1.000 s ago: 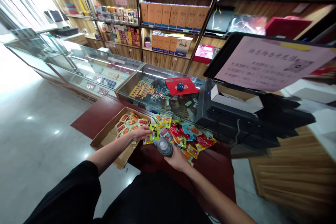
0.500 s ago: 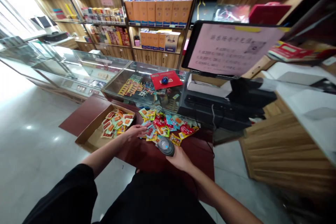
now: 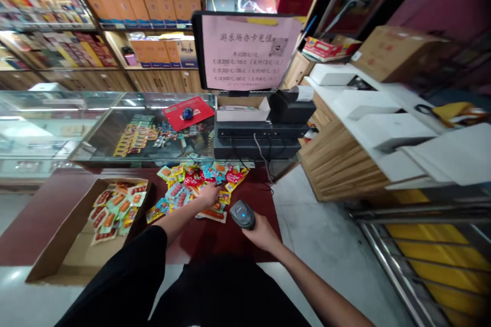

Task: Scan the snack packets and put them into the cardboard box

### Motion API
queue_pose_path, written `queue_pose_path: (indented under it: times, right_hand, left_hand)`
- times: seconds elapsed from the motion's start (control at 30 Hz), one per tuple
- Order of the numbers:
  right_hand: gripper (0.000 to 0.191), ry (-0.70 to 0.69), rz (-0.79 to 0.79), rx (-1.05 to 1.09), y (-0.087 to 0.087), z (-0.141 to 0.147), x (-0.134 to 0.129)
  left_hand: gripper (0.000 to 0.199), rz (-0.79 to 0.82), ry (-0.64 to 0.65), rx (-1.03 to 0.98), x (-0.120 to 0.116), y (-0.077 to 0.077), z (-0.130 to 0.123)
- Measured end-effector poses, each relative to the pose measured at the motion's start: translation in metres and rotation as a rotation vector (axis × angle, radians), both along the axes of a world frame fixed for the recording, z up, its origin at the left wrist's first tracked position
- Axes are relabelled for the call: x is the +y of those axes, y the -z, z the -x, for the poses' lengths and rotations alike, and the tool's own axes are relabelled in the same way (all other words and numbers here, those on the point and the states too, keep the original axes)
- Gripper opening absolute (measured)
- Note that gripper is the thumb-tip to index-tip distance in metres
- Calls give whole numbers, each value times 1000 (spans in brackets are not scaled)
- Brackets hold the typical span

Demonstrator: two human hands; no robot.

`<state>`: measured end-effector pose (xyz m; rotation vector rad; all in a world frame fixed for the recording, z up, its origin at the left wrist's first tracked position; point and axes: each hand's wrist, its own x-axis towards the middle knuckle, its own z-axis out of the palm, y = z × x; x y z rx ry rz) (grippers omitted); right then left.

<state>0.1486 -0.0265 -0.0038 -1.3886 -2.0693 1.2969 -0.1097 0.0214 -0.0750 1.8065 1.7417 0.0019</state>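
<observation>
My right hand (image 3: 261, 232) is wrapped round the handle of a dark grey barcode scanner (image 3: 243, 214), which has a small blue light on top. It is held over the right part of the dark red table (image 3: 192, 240). My left hand (image 3: 210, 194) reaches into a pile of small snack packets (image 3: 178, 195) in red, yellow and blue wrappers. Its fingers touch the packets, but I cannot make out whether they grip one. To the left, an open cardboard box (image 3: 72, 260) holds several sausage snack packets (image 3: 115, 209).
A glass display counter (image 3: 107, 133) stands behind the table, with a red envelope (image 3: 178, 120) and a round blue object (image 3: 187, 113) on it. Beyond are a monitor (image 3: 245, 53) covered by a pink sign, and a receipt printer (image 3: 291, 107). White boxes (image 3: 391, 127) lie at right.
The view has turned to the right. My left hand has moved from the pile's left side to its middle right. Several packets now lie spread along the pile's near edge. The scanner stays in my right hand.
</observation>
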Motion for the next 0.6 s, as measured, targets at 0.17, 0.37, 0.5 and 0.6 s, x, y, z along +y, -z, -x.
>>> queue_pose_path:
  times: [0.17,0.37,0.5,0.6]
  right_hand:
    - [38,94,-3,-45,-1,-13,-4]
    - [37,147,11,-60,-6,-3,-5]
    - [38,100,6,-41,-14,24,-4]
    - [36,41,16,-47,-19,52,-4]
  left_hand:
    - [37,39,241,134,20,4,-20]
    - [33,93,161,15,22,9,-18]
    - [23,128,-29,-171,15,2,9]
    - [18,156,-201,-388,6,-10,41]
